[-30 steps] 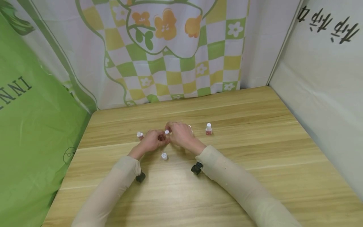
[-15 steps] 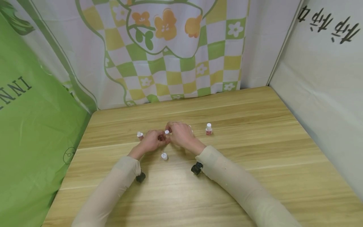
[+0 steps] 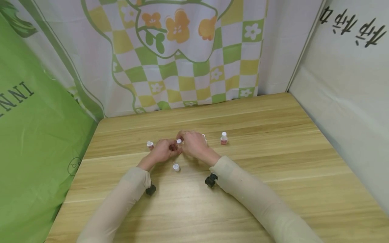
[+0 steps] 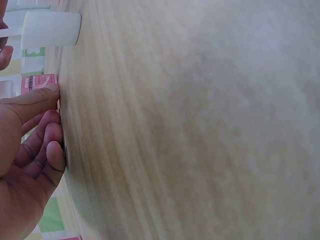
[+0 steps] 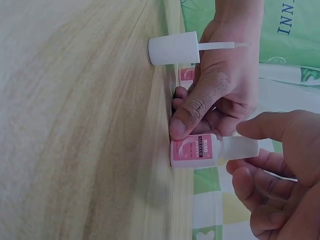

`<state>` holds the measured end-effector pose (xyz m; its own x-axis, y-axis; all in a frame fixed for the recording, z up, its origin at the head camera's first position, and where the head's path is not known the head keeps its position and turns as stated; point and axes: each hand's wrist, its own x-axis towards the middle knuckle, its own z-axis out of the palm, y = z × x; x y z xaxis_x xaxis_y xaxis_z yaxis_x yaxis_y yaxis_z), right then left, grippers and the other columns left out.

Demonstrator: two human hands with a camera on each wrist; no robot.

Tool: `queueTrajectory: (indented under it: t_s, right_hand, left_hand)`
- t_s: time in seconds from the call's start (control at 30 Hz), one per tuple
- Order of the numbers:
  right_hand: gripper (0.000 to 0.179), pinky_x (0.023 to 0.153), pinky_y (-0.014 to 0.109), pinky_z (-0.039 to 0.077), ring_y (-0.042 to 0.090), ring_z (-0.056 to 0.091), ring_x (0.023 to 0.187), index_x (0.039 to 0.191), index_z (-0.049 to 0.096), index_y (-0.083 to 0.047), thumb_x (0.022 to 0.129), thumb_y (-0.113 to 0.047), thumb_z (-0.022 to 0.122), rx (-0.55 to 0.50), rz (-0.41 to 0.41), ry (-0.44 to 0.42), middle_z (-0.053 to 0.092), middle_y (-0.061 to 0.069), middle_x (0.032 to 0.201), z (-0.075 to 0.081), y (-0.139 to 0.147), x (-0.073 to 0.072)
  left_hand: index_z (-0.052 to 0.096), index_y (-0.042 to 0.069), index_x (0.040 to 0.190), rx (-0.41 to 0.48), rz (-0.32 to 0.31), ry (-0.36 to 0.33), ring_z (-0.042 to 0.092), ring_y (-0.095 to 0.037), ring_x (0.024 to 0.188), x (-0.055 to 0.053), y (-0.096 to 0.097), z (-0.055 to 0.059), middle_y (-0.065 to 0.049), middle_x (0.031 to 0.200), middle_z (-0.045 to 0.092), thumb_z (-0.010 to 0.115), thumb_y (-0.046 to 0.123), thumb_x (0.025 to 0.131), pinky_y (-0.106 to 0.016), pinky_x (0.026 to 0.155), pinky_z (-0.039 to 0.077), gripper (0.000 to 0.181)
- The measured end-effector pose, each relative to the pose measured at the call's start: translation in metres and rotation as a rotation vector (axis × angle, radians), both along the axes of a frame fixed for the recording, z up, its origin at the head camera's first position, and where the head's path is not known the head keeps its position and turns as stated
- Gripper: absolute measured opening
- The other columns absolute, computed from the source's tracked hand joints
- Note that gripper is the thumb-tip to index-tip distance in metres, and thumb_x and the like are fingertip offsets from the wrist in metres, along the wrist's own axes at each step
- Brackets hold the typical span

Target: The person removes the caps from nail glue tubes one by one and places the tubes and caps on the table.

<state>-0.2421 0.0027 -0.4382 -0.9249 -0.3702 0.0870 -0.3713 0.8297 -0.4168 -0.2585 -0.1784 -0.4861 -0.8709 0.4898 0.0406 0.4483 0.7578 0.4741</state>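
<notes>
A small nail glue bottle [image 5: 195, 150] with a pink label stands upright on the table between the hands. The left hand [image 3: 162, 151] holds its lower body, thumb against the label side. The right hand [image 3: 194, 143] has thumb and fingers around the bottle's white cap [image 5: 240, 148], pinching it from both sides. Nearer the person, a loose white brush cap [image 3: 176, 167] rests on its flat top; its thin brush points up in the right wrist view. Seen from the head, the hands partly cover the bottle, leaving the white top showing.
Beyond the left hand stands another bottle [image 3: 150, 145] with a narrow white top. To the right is a capped bottle [image 3: 224, 138]. One more white bottle [image 3: 204, 137] is mostly hidden behind the right hand. Patterned cloth hangs at the table's [image 3: 258, 202] back edge.
</notes>
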Motion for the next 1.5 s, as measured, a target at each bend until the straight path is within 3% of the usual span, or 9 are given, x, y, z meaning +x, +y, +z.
queueTrajectory:
  t_s: [0.17,0.43,0.77,1.03,1.5]
  right_hand:
    - [0.023,0.066,0.034,0.049,0.015,0.06,0.083,0.102,0.064,-0.025,0.082,-0.036,0.07,0.0,-0.013,0.001,0.065,-0.01,0.092,-0.003,0.0,-0.001]
    - [0.025,0.069,0.035,0.051,0.015,0.062,0.088,0.107,0.064,-0.027,0.082,-0.028,0.067,0.0,0.006,0.011,0.067,-0.011,0.1,-0.001,-0.001,-0.001]
    - [0.029,0.064,0.032,0.05,0.014,0.061,0.083,0.11,0.062,-0.027,0.081,-0.028,0.067,-0.03,0.019,0.004,0.067,-0.01,0.104,0.003,0.001,-0.001]
    - [0.031,0.071,0.033,0.05,0.014,0.062,0.086,0.111,0.062,-0.025,0.081,-0.03,0.067,-0.064,0.025,0.002,0.067,-0.008,0.104,0.007,0.003,-0.001]
    - [0.032,0.066,0.027,0.047,0.011,0.061,0.078,0.114,0.061,-0.023,0.083,-0.031,0.065,-0.096,0.031,0.048,0.068,-0.007,0.105,0.015,0.003,-0.004]
  left_hand:
    - [0.064,0.016,0.079,-0.003,0.005,-0.004,0.058,-0.008,0.066,0.0,0.0,0.0,0.005,0.071,0.065,0.073,0.028,0.081,-0.026,0.066,0.048,0.015]
    - [0.064,0.016,0.082,0.001,-0.005,0.006,0.058,-0.008,0.067,0.0,0.0,0.0,0.005,0.072,0.065,0.072,0.029,0.082,-0.026,0.066,0.048,0.015]
    - [0.066,0.015,0.085,-0.011,-0.006,-0.001,0.058,-0.008,0.067,0.001,0.0,0.001,0.004,0.073,0.066,0.072,0.027,0.082,-0.025,0.066,0.048,0.014]
    - [0.067,0.014,0.087,-0.001,-0.008,-0.003,0.058,-0.007,0.066,0.001,0.0,0.0,0.004,0.073,0.066,0.072,0.025,0.082,-0.025,0.065,0.049,0.014]
    - [0.067,0.015,0.085,0.002,0.03,-0.02,0.058,-0.008,0.066,0.002,-0.003,0.001,0.004,0.073,0.066,0.072,0.026,0.083,-0.025,0.065,0.049,0.013]
